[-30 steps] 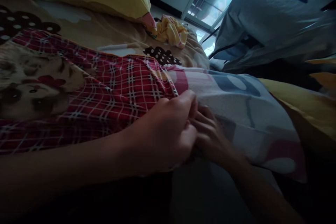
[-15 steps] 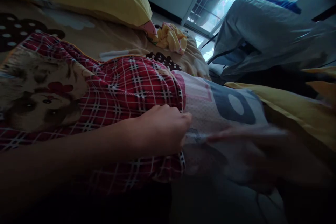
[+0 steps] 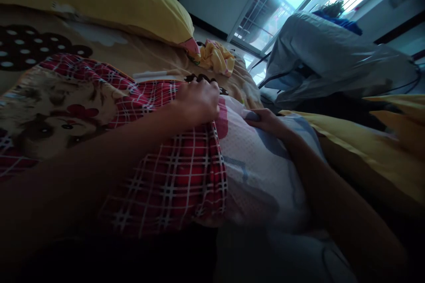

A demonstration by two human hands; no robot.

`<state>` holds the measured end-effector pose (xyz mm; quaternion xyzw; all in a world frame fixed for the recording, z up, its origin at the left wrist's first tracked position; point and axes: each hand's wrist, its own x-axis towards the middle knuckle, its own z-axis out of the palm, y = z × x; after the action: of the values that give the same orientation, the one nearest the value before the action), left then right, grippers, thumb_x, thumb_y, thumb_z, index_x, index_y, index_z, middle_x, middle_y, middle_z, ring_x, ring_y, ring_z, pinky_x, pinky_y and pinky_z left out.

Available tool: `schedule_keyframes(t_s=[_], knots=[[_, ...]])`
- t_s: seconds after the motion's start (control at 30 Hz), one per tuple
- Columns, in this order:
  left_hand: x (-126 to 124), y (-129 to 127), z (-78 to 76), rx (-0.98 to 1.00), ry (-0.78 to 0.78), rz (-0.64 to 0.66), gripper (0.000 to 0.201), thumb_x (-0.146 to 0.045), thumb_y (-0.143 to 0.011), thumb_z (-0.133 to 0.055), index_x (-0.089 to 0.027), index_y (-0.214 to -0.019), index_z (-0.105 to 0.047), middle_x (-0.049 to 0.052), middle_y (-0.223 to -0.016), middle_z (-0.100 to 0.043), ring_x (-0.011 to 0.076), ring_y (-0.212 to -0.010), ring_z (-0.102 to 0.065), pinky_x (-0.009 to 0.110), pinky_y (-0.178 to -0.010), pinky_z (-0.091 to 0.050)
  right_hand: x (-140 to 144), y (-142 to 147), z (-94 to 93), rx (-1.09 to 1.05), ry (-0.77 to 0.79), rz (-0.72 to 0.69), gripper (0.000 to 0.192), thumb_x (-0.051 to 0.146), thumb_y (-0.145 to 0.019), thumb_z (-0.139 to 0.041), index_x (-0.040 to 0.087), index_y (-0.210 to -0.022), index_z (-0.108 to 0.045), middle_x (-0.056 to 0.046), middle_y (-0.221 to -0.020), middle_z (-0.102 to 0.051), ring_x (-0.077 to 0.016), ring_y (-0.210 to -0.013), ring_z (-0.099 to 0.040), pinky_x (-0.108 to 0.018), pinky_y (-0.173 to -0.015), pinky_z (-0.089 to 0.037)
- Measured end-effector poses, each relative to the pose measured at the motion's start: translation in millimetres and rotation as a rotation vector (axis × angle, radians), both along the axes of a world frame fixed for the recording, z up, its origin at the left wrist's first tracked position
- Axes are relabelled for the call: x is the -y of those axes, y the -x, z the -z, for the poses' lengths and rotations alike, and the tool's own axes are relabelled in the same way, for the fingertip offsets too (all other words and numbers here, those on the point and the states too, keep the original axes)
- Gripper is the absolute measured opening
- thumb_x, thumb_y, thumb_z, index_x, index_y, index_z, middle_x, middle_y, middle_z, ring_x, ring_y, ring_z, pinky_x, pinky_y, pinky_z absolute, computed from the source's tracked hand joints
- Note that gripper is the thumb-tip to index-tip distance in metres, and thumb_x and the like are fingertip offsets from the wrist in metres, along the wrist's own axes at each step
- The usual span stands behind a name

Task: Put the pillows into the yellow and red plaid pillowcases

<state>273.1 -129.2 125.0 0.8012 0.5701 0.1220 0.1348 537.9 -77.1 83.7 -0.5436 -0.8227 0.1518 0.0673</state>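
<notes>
A red plaid pillowcase [image 3: 175, 172] with a printed animal face lies across the bed. Out of its open end comes a white pillow [image 3: 252, 163] with grey and pink printing, partly covered by the plaid cloth. My left hand [image 3: 199, 99] is closed on the far part of the pillowcase's hem. Just to its right, my right hand [image 3: 262, 121] pinches the far side of the pillow's fabric, thumb and fingers together. The left fingertips are hidden behind the knuckles.
Behind lies a yellow pillow [image 3: 133, 4] on a brown patterned bed sheet [image 3: 159, 53]. A crumpled yellow cloth [image 3: 217, 57] sits near the bed's far corner. To the right are a plastic-covered object [image 3: 318, 48] and yellow fabric [image 3: 358, 150]. A glass door [image 3: 262, 13] stands beyond.
My left hand has moved away from me along the hem to its far side. My right hand, blurred before over the near pillow, has also moved farther away and now grips its fabric.
</notes>
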Motion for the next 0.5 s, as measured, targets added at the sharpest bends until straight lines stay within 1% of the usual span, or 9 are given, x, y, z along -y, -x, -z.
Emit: schedule_keyframes(t_s=[0.07, 0.13, 0.23, 0.3, 0.37, 0.4, 0.47, 0.5], knots=[[-17, -1, -2.6, -0.009, 0.052, -0.025, 0.045, -0.021, -0.081, -0.052, -0.009, -0.123, -0.056, 0.021, -0.116, -0.062, 0.0334, -0.111, -0.059, 0.041, -0.089, -0.049, 12, 6, -15.0, -0.003, -0.026, -0.024, 0.05, 0.061, -0.073, -0.058, 0.013, -0.077, -0.072, -0.001, -0.061, -0.059, -0.0133, -0.056, -0.05, -0.025, -0.054, -0.038], [-28, -5, -2.1, -0.002, 0.073, -0.024, 0.046, -0.016, -0.079, -0.052, -0.009, -0.125, -0.055, 0.02, -0.117, -0.062, 0.0307, -0.111, -0.059, 0.038, -0.089, -0.049, 23, 15, -29.9, -0.02, -0.052, -0.062, 0.046, 0.056, -0.075, -0.057, 0.014, -0.081, -0.074, -0.001, -0.062, -0.061, -0.0136, -0.058, -0.051, -0.025, -0.055, -0.038], [-37, -15, 2.5, 0.092, 0.007, -0.045, 0.045, -0.015, -0.079, -0.052, -0.012, -0.124, -0.056, 0.016, -0.115, -0.062, 0.0268, -0.11, -0.059, 0.034, -0.089, -0.048, 36, 33, -48.7, -0.088, -0.069, -0.153, 0.037, 0.043, -0.077, -0.057, 0.017, -0.097, -0.075, -0.002, -0.076, -0.069, -0.0176, -0.069, -0.059, -0.027, -0.063, -0.044], [-39, -24, 3.2, 0.208, -0.057, -0.038, 0.044, -0.015, -0.079, -0.052, -0.012, -0.123, -0.055, 0.014, -0.111, -0.063, 0.025, -0.106, -0.06, 0.033, -0.089, -0.047, 40, 48, -57.6, -0.094, -0.064, -0.218, 0.033, 0.035, -0.078, -0.055, 0.019, -0.101, -0.074, -0.002, -0.082, -0.071, -0.0189, -0.075, -0.061, -0.028, -0.067, -0.046], [-38, -33, -1.0, 0.331, -0.146, -0.004, 0.043, -0.012, -0.08, -0.048, -0.012, -0.122, -0.054, 0.012, -0.107, -0.064, 0.0229, -0.103, -0.06, 0.032, -0.089, -0.046, 40, 63, -61.6, -0.044, -0.084, -0.28, 0.029, 0.029, -0.077, -0.054, 0.02, -0.095, -0.075, -0.002, -0.079, -0.071, -0.0187, -0.074, -0.062, -0.029, -0.068, -0.046], [-36, -37, -4.4, 0.387, -0.199, 0.015, 0.042, -0.01, -0.08, -0.046, -0.011, -0.121, -0.054, 0.011, -0.104, -0.064, 0.0219, -0.101, -0.061, 0.031, -0.088, -0.046, 38, 69, -60.9, -0.013, -0.12, -0.3, 0.027, 0.027, -0.077, -0.054, 0.019, -0.091, -0.075, -0.002, -0.077, -0.071, -0.0189, -0.074, -0.062, -0.029, -0.069, -0.046], [-32, -41, -10.2, 0.487, -0.291, 0.032, 0.041, -0.006, -0.078, -0.042, -0.011, -0.118, -0.053, 0.009, -0.098, -0.065, 0.0203, -0.095, -0.061, 0.031, -0.085, -0.046, 32, 75, -52.8, 0.037, -0.238, -0.31, 0.023, 0.024, -0.076, -0.056, 0.018, -0.087, -0.075, -0.003, -0.08, -0.071, -0.0204, -0.08, -0.063, -0.031, -0.075, -0.046], [-30, -41, -10.6, 0.524, -0.317, 0.026, 0.04, -0.005, -0.078, -0.041, -0.011, -0.116, -0.053, 0.009, -0.097, -0.065, 0.0197, -0.092, -0.062, 0.03, -0.083, -0.047, 28, 76, -45.4, 0.065, -0.308, -0.297, 0.023, 0.024, -0.077, -0.056, 0.019, -0.09, -0.075, -0.004, -0.085, -0.071, -0.0215, -0.086, -0.063, -0.033, -0.079, -0.046]])
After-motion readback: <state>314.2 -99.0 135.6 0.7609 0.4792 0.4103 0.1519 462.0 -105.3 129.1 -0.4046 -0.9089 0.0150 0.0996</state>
